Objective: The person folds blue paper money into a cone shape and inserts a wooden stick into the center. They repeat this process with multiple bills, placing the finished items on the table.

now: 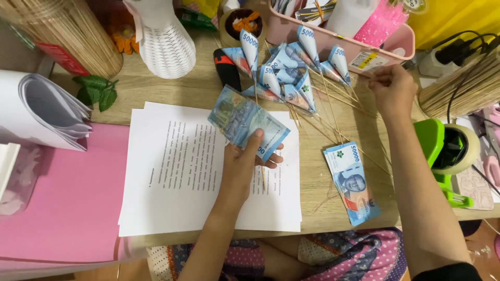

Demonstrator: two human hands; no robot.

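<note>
Blue paper banknote (pixel 248 121) lay gripped in the left hand (pixel 245 165) at frame centre.
Right hand (pixel 391 89) pinched thin wooden skewers (pixel 333 112); its fingertips were partly hidden.

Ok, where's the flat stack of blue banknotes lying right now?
The flat stack of banknotes lies on the wooden table, right of the printed sheets, below the skewers.

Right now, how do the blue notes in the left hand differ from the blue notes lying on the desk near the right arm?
The held notes are gripped by the left hand above the white sheets and slant across the view; the desk stack lies flat on bare wood, untouched. The held notes show a pale scenic side, the desk stack a portrait side. Both are flat, unrolled blue paper notes.
</note>
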